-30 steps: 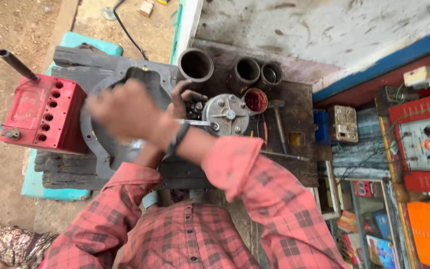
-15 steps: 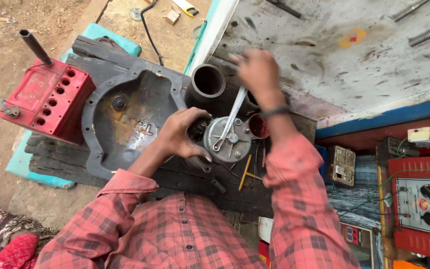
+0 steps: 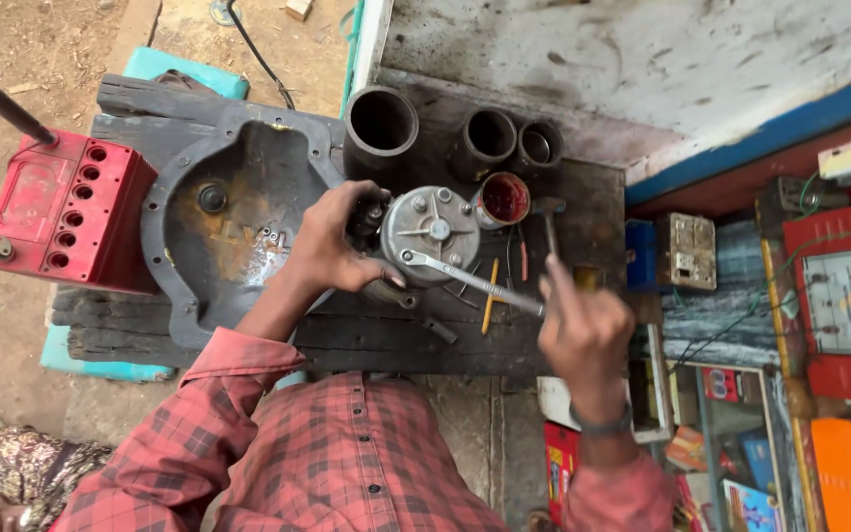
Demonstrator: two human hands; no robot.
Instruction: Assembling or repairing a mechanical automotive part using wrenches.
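Note:
A round grey metal motor housing stands on a dark wooden bench. My left hand grips its left side, fingers wrapped around the dark body. My right hand holds the far end of a long steel spanner, whose ring end sits on a bolt at the housing's lower edge.
A large rusty cast cover lies left of the housing, beside a red battery case. Three dark pipe sections and a red-filled tin stand behind. A hammer and a yellow-handled screwdriver lie on the bench. Electrical gear is at right.
My right hand swung the spanner's handle from up behind the housing down to the lower right. My left hand stayed on the housing.

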